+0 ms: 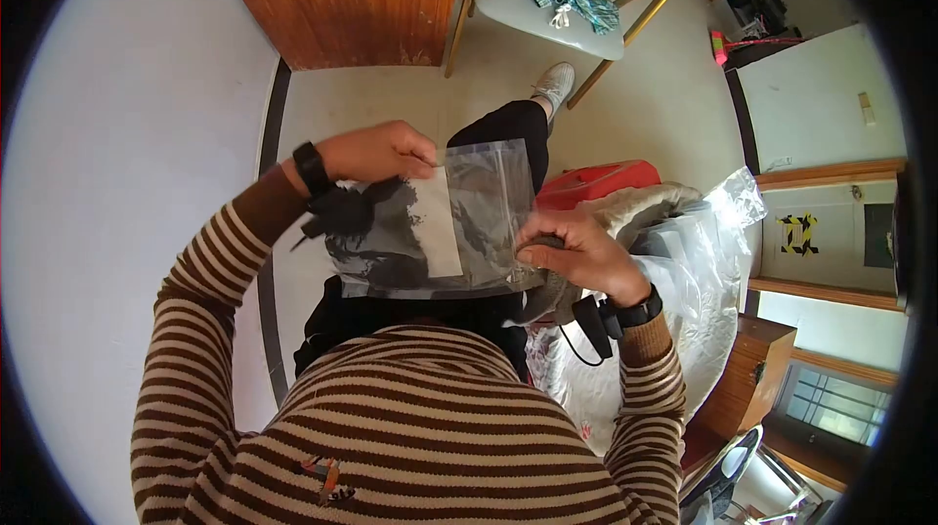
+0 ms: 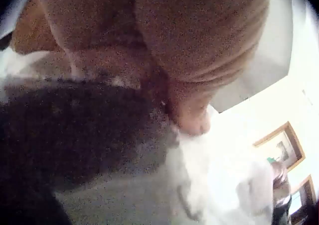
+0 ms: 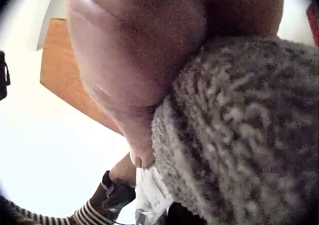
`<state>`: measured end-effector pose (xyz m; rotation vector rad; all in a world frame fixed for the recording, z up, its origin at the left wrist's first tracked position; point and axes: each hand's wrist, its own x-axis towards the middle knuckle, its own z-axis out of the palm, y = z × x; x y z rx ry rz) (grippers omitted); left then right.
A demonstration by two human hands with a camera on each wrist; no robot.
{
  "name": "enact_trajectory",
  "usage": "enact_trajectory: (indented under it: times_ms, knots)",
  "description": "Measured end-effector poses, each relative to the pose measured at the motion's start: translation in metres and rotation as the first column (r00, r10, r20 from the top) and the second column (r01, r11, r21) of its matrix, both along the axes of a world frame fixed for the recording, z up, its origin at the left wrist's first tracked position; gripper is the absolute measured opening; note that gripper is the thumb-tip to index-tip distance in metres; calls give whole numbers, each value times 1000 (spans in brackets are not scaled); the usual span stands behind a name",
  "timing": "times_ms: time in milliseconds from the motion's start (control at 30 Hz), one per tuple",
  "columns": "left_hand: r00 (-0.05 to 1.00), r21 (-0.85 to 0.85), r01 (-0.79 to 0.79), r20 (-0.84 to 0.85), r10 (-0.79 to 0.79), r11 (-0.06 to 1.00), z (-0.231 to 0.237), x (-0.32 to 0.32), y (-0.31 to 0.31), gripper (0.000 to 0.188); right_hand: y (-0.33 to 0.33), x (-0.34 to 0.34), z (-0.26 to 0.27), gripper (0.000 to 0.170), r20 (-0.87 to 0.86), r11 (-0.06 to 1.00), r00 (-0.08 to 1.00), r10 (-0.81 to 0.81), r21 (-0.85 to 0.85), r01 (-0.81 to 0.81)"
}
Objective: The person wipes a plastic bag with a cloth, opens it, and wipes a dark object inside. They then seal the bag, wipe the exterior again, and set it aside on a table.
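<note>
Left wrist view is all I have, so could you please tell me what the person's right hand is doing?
Observer: The right hand pinches the side of the clear plastic bag across from the left hand.
Operator: Thank you; what lies close beside that hand?
Observer: Grey fleecy fabric, seen large in the right wrist view.
Operator: Would there be a chair ahead?
Observer: Yes, a pale chair with a patterned cloth on its seat.

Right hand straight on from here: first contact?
The right hand would meet the clear plastic bag first, likely right at its fingertips. The white panel lies farther along that line. Over or into the film? Depth is unclear.
</note>
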<state>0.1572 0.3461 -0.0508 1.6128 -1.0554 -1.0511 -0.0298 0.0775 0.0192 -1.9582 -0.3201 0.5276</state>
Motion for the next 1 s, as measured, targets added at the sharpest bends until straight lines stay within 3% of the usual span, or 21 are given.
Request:
enact_trajectory:
  times_ms: [100,167,233,400,467,500,567,667,700,733,767,867,900,933,1000]
  knots:
    - [996,-20,-68,62,69,997,-7,-17,-10,22,3,-9,-20,18,-270,916,939,-211,281,287]
    - [981,-45,-173,78,176,984,-10,-31,-14,24,1,-14,-15,21,-310,884,925,-220,338,324]
    - [981,-30,-179,76,181,983,-8,-34,-17,25,-2,-20,-9,27,-374,813,901,-221,439,382]
    - [982,-37,-173,72,176,984,-12,-33,-23,28,2,-35,-24,23,-305,759,857,-415,404,511]
    - [984,-47,-165,54,167,985,-12,-39,-25,29,15,-32,-44,20,211,931,907,-364,111,348]
    - [980,-31,-144,133,146,989,-9,-40,-27,29,19,-29,-53,18,447,950,862,-241,-76,304]
    - [952,0,-111,288,106,994,-2,-44,-29,29,25,-26,-65,17,468,938,851,-238,-118,327]
    - [937,-19,-145,319,144,989,-1,-49,-30,29,25,-17,-87,16,515,913,830,-213,-197,357]
    - [928,-32,-161,335,162,986,0,-51,-30,29,24,-10,-90,17,307,885,831,-464,131,446]
    - [927,-29,-164,338,164,986,0,-50,-31,29,24,-5,-93,18,20,725,790,-613,412,552]
    - [924,-43,-178,337,182,983,0,-50,-33,31,24,-2,-95,18,19,724,791,-612,415,550]
    - [919,-59,-207,331,215,977,-4,-52,-29,34,37,2,-98,24,-156,532,727,-669,583,614]
    - [912,-79,-221,337,235,972,-6,-52,-28,34,42,2,-95,24,-158,533,729,-666,584,613]
    - [906,-100,-233,340,253,967,-9,-54,-29,35,45,-1,-92,26,66,682,761,-646,499,535]
    - [900,-113,-248,342,272,962,-14,-54,-26,35,52,-4,-86,30,474,891,754,-455,227,394]
